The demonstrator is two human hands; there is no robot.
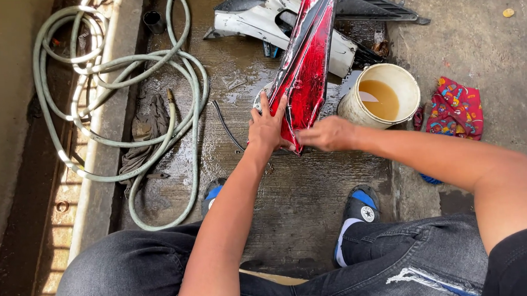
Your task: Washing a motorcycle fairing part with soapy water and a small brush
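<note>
The red panel (pixel 305 65), a long glossy body part from a motorbike with black streaks, stands tilted on the wet concrete floor (pixel 300 199), with its narrow lower tip just in front of the person's knees and its wide end leaning away toward the white panel (pixel 265 19). The left hand (pixel 267 129) lies flat on the left edge of the red panel near the tip, with the fingers spread and pressed on the surface. The right hand (pixel 330 134) is at the right side of the same tip; its fingers are curled in and seem to press on the edge, but I cannot tell if they pinch it or hold something small. Just right of the red panel stands a cream bucket (pixel 384 97) with brownish water, and further right of it lies a colourful cloth (pixel 456 109). Well to the left of the red panel a pale green hose (pixel 121 89) lies in loops. The panel looks like thin moulded plastic, so I judge it light and quite stiff, but wet and slippery, and easy to scratch. The safest hold is probably on both side edges near the tip, not on the shiny face.
</note>
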